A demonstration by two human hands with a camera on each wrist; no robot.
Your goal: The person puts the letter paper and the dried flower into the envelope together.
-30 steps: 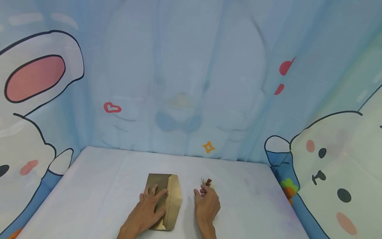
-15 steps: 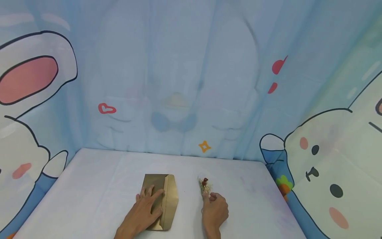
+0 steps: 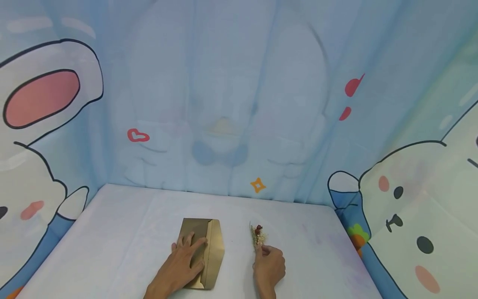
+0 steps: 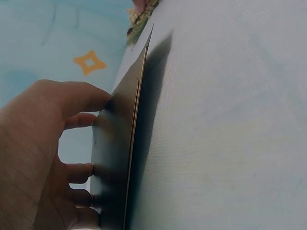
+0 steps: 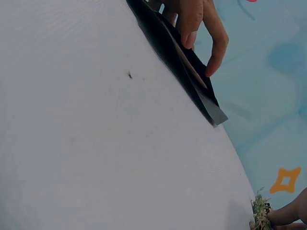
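A gold envelope (image 3: 215,253) lies on the white table with its pointed flap opened out to the right. My left hand (image 3: 179,261) rests on it, fingers spread across its surface; in the left wrist view the fingertips touch the envelope's face (image 4: 117,143). To the right, a small bunch of dried flowers (image 3: 258,234), with dark red blooms and pale sprigs, points away from me. My right hand (image 3: 269,265) pinches its lower end between thumb and forefinger, hiding the stems. The right wrist view shows the pale flower tops (image 5: 260,213) beside a fingertip.
The white tabletop (image 3: 317,253) spreads around both hands. Behind it hangs a light blue curtain (image 3: 231,104) with cartoon prints, which also closes in the left and right sides. A small dark speck (image 5: 129,75) lies on the cloth in the right wrist view.
My right hand has drawn back toward me and slightly right, from beside the blooms to the bunch's lower end, so more of the flowers shows. My left hand stays on the envelope.
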